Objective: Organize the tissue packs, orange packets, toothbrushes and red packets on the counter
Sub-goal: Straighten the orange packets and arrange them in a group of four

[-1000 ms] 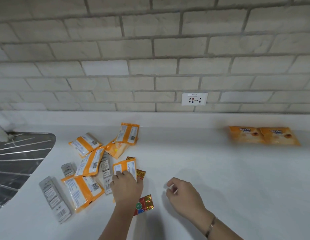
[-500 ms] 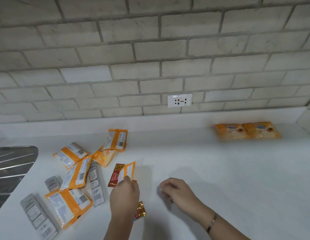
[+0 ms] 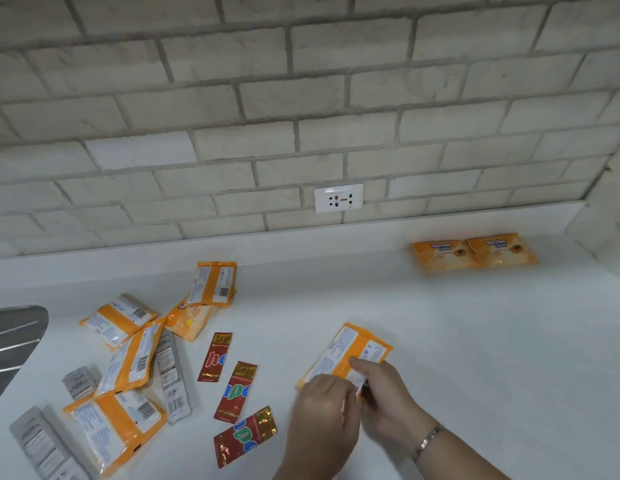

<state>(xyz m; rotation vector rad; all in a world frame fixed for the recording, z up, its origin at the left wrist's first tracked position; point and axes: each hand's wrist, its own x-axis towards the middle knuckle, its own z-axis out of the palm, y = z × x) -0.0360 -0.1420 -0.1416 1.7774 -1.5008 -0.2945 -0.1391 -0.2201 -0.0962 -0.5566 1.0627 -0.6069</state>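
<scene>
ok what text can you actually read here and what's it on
"Tender Love": on each of the two orange packs by the back wall
"ho": partial, upper red packet
"ape": partial, middle red packet
"pe": partial, lowest red packet
Too small or blurred: print on the held orange pack, piled orange packs, grey packs

On the worktop (image 3: 475, 341), two tissue packs (image 3: 475, 252) lie side by side at the back edge near the right corner, to the right of the wall socket (image 3: 338, 198). A heap of packets (image 3: 128, 358) mixed with toothbrush boxes (image 3: 171, 372) covers the left part, beside the drainer (image 3: 14, 337) at the left edge. Three sachets (image 3: 236, 391) lie just right of the heap toward the front edge, and right of them the left hand (image 3: 324, 410) and the right hand (image 3: 384, 393) hold a single packet (image 3: 346, 351).
</scene>
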